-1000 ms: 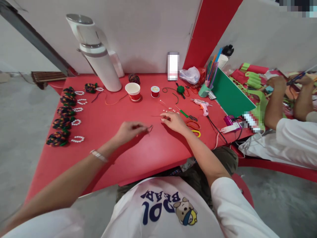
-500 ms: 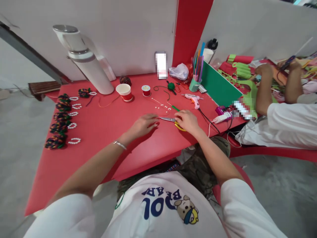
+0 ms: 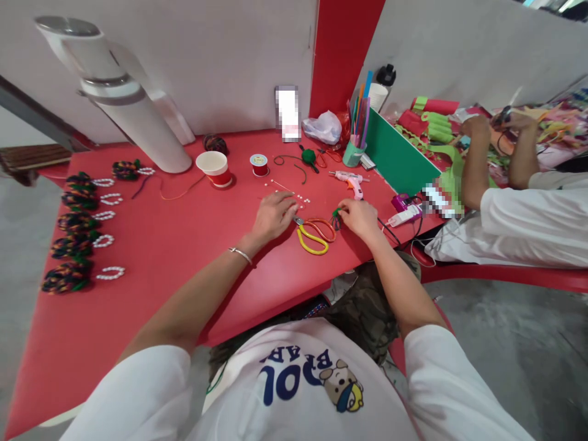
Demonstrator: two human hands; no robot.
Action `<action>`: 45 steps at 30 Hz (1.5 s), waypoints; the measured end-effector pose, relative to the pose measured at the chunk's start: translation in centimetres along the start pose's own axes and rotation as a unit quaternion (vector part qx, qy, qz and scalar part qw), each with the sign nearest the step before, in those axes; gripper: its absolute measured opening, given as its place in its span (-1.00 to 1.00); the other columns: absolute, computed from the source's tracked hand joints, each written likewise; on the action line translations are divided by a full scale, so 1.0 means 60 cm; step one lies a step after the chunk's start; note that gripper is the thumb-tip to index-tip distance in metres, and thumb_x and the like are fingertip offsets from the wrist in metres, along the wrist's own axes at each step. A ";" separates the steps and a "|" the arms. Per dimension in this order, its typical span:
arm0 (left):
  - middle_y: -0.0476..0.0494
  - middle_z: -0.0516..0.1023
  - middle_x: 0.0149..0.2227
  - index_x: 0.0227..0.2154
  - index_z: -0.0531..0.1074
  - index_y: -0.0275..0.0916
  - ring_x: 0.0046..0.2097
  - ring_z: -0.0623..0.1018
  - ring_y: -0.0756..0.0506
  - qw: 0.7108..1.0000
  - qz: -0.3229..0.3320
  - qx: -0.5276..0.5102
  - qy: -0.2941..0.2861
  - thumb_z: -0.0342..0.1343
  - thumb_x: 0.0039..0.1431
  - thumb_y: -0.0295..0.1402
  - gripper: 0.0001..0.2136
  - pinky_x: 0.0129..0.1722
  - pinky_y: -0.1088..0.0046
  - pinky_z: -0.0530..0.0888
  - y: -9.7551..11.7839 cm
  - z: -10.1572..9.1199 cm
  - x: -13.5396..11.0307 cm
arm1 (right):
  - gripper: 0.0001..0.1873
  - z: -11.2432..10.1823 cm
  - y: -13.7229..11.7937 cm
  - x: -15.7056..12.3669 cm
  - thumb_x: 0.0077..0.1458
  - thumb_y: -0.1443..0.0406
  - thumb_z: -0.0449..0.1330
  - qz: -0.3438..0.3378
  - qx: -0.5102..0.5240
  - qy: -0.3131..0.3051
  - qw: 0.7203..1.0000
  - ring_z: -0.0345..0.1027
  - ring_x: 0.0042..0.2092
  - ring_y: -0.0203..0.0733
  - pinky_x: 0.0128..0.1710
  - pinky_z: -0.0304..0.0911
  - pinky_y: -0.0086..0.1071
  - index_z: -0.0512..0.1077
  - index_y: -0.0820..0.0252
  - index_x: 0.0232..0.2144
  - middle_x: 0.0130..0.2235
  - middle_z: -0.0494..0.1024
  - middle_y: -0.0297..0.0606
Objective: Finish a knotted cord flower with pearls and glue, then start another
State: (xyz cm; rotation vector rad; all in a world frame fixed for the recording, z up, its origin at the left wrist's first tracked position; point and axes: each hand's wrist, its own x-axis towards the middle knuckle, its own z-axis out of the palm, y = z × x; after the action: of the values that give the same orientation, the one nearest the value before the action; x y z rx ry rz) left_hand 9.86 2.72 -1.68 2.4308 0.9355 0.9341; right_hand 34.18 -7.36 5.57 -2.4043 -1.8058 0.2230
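My left hand (image 3: 274,212) lies on the red table (image 3: 184,245) with its fingers stretched flat toward several small white beads (image 3: 301,198); nothing shows in it. My right hand (image 3: 361,217) is closed in a pinch on a small green-handled tool (image 3: 337,213). Between the two hands lie scissors (image 3: 315,236) with yellow and orange handles, their blades pointing toward my left thumb. Neither hand holds the scissors.
A red-and-white paper cup (image 3: 212,168), a spool (image 3: 259,164), a glue gun (image 3: 349,179) and a pen holder (image 3: 354,153) stand behind. Several woven rosettes with bead loops (image 3: 73,245) line the left edge. A white flask (image 3: 124,104) leans at the back. Another person's arms (image 3: 491,165) work on the right.
My right hand let go of the scissors, which now lie on the table, and took up the green-handled tool. My left hand moved forward to the beads.
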 end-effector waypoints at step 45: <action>-0.31 0.60 0.12 0.00 0.58 -0.21 0.17 0.52 -0.28 0.994 -0.069 0.077 0.025 -0.05 0.41 -0.23 -0.66 0.21 0.04 0.39 -0.114 -0.083 -0.068 | -0.78 0.049 -0.180 0.064 0.28 0.22 0.19 -0.159 0.025 0.006 0.987 0.55 -0.04 -0.05 -0.10 0.36 -0.30 0.65 0.00 -0.14 -0.09 0.71 -0.21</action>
State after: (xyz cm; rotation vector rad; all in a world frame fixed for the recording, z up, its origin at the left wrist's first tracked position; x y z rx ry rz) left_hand 1.01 5.24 -3.69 2.4402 1.2198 0.9063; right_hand 24.50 -0.66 4.57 -2.0408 -2.1152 0.2157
